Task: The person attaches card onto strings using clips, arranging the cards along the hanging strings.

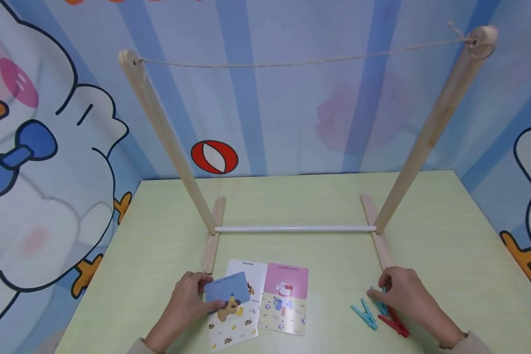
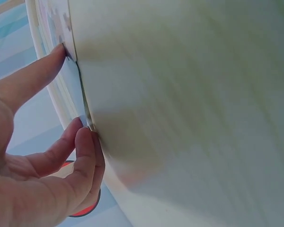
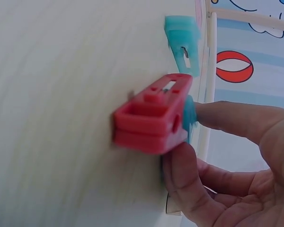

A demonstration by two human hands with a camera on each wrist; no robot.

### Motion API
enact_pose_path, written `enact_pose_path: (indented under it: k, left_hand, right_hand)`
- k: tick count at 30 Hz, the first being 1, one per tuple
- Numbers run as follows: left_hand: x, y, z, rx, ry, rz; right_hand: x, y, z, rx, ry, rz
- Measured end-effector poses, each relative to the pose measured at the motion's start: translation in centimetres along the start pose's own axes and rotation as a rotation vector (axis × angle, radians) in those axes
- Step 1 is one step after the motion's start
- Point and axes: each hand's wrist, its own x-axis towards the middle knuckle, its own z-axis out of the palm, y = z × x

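My left hand (image 1: 187, 298) is at the left edge of a blue-topped card (image 1: 230, 283) with a puppy picture. Its thumb lies on the card's face and its fingers curl at the upper left corner. In the left wrist view the card's thin edge (image 2: 81, 87) runs between thumb and fingertips. My right hand (image 1: 405, 295) pinches a blue clothespin (image 3: 191, 115), mostly hidden behind a red clothespin (image 3: 149, 113) in the right wrist view. That red one lies just below the hand in the head view. Another blue clothespin (image 1: 365, 314) lies to its left.
A pink-topped rabbit card (image 1: 286, 282) and a white card (image 1: 248, 268) lie beside and partly under the puppy card. Behind stands a wooden frame with two posts (image 1: 438, 123), a white crossbar (image 1: 292, 229) and a string (image 1: 265, 65) tied across the top.
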Motion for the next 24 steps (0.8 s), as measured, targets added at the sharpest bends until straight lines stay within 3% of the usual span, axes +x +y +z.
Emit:
enact_pose_path:
  k: [8,14,24]
  left_hand:
    - [0.1,0.4,0.1,-0.013,0.003,-0.034]
    - [0.3,0.5,-0.2,-0.040,-0.034,-0.034]
    - [0.6,-0.6,-0.7,-0.161,-0.049,-0.012]
  right_hand:
    - [0.0,0.1,-0.3,0.020,-0.013,0.005]
    - [0.1,0.4,-0.6,0.036,-0.005,-0.021]
    - [0.1,1.2,-0.9,0.096,-0.036,-0.021]
